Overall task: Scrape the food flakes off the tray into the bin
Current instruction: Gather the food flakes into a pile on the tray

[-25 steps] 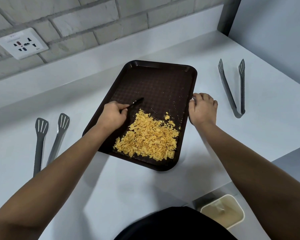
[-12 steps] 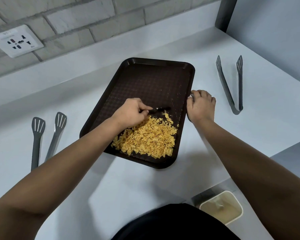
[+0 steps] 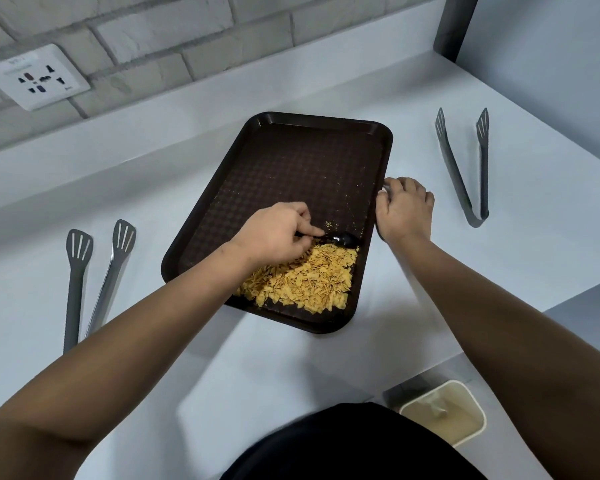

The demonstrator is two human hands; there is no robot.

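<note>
A dark brown tray (image 3: 302,161) lies at an angle on the white counter. Yellow food flakes (image 3: 302,282) are heaped in its near right corner, with a few crumbs further up. My left hand (image 3: 274,233) pinches the handle of a black spoon (image 3: 342,240), whose bowl rests at the far edge of the heap near the tray's right rim. My right hand (image 3: 404,211) grips the tray's right rim, fingers curled over it. A cream bin (image 3: 444,410) stands on the floor below the counter's near right edge.
Grey tongs (image 3: 465,168) lie on the counter to the right of the tray. Another pair of grey tongs (image 3: 94,282) lies to the left. A brick wall with a white socket (image 3: 35,77) rises behind. The counter edge runs close to the bin.
My left hand has swept the spoon from the tray's left side across to its right rim, pushing the flakes into the near right corner. My right hand has stayed on the rim.
</note>
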